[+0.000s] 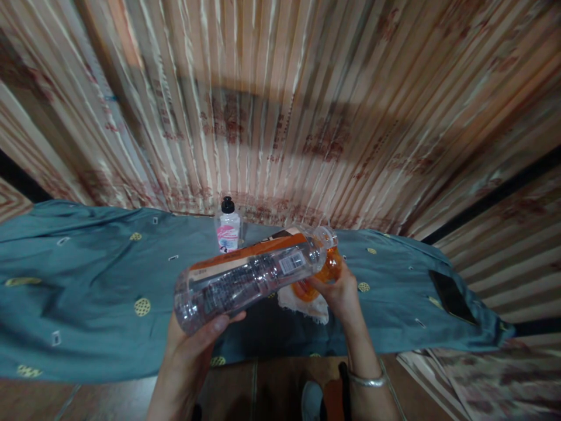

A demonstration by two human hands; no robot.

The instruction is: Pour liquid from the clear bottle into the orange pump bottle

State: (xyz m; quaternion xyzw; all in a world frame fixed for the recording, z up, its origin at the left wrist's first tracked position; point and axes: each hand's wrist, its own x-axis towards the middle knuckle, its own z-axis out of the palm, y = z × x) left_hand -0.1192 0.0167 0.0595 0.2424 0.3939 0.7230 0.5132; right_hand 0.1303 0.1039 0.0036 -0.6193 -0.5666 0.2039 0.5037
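My left hand [197, 342] grips the base end of a large clear plastic bottle [249, 275] with an orange and white label and a barcode. The bottle is tilted, its uncapped neck pointing right and slightly up. My right hand [339, 289] is wrapped round a smaller orange bottle [331, 266], partly hidden behind the clear bottle's neck. The two bottles' mouths overlap in view; whether they touch I cannot tell. Under the orange bottle lies a white cloth [307, 307]. Behind the clear bottle stands an upright white bottle [228, 231] with a black cap and pink label.
A teal patterned cloth [100, 269] covers the long table. A dark phone [451, 295] lies at the right end. Pleated, printed curtains [272, 117] hang behind and on both sides. Below the near edge, a shoe [312, 400] shows on the tiled floor.
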